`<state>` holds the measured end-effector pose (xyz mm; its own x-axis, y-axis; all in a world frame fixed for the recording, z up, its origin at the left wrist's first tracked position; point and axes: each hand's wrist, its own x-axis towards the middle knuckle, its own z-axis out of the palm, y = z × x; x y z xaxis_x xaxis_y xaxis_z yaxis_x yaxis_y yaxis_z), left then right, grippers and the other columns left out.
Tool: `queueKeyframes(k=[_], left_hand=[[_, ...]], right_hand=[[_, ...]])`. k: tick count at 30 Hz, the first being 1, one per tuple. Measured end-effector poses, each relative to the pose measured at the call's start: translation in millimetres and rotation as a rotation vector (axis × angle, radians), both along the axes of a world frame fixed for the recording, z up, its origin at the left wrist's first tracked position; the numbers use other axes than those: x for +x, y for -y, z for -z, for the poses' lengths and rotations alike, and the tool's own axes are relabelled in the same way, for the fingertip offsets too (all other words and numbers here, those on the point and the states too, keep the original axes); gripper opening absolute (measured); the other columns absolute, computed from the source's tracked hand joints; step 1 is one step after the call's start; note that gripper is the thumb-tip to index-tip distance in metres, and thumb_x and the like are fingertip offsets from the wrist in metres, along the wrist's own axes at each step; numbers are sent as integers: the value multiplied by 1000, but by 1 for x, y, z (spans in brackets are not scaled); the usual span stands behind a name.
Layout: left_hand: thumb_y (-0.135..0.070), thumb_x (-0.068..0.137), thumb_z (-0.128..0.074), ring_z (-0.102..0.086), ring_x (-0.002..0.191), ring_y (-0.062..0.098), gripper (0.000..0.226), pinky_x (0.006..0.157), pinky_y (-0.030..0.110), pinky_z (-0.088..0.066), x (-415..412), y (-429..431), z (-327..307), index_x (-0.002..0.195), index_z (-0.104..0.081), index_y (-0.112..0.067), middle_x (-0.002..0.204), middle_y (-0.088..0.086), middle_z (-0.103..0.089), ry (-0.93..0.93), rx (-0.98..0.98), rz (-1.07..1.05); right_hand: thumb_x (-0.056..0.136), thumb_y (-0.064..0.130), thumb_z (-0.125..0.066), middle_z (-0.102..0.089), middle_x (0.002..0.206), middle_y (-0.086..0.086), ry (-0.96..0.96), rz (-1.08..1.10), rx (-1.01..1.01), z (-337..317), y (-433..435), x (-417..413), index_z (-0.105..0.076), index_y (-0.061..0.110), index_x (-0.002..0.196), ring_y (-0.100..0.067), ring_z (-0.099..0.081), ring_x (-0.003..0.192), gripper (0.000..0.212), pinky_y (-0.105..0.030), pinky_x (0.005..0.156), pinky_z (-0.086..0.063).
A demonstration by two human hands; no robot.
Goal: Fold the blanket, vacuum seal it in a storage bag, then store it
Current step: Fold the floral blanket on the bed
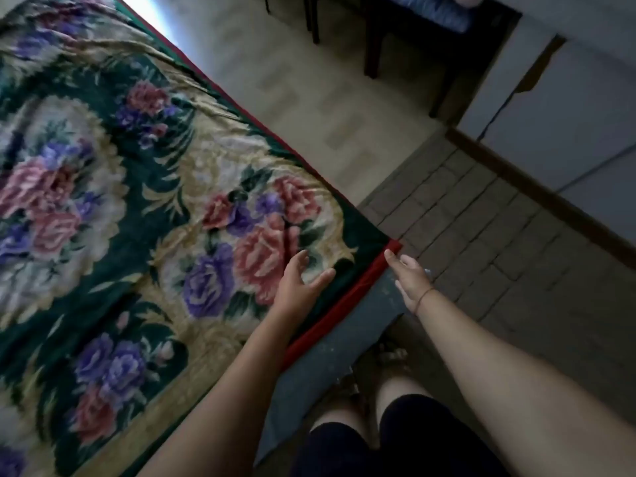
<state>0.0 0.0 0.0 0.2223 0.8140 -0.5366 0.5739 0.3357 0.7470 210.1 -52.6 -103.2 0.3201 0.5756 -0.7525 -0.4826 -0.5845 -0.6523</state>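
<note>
A large blanket (144, 208) lies spread flat, dark green with pink and purple roses, gold leaves and a red border. My left hand (299, 280) hovers open over its near right corner, fingers spread, just above or touching the fabric. My right hand (409, 280) is open beside the red corner edge, its fingertips close to the corner, holding nothing. A thin band circles the right wrist. No storage bag or vacuum is visible.
A grey mat (330, 366) sticks out from under the blanket's near edge. My legs and sandalled feet (389, 356) stand at the bottom. Tiled floor (481, 242) lies to the right, dark chair legs (371, 46) at the top, a wall (568, 108) at upper right.
</note>
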Motion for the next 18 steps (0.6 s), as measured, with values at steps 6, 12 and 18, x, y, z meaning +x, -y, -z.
queueKeyframes(k=[6, 12, 18], left_hand=[[-43, 87, -69, -41, 135, 16, 77, 105, 27, -36, 21, -19, 38, 150, -32, -18, 150, 1, -41, -52, -28, -3], [-43, 88, -67, -39, 137, 17, 74, 106, 28, -34, 30, -22, 56, 149, -33, -19, 151, 0, -40, -30, -42, -46], [-52, 93, -55, -44, 133, 16, 65, 97, 27, -46, 34, -37, 33, 148, -37, -22, 147, -2, -44, 49, -79, -138]], right_hand=[[86, 43, -63, -30, 153, -13, -82, 66, -40, 42, -18, 8, -29, -1, 144, -31, -26, 142, 80, -44, 116, -25], [88, 35, -65, -63, 114, -4, -240, 230, -80, 62, -40, 13, -54, 10, 128, -16, -59, 96, 48, -31, 78, -52], [88, 23, -65, -64, 119, -10, -249, 154, 82, 15, -72, 1, -61, 6, 119, -22, -63, 98, 36, -32, 73, -55]])
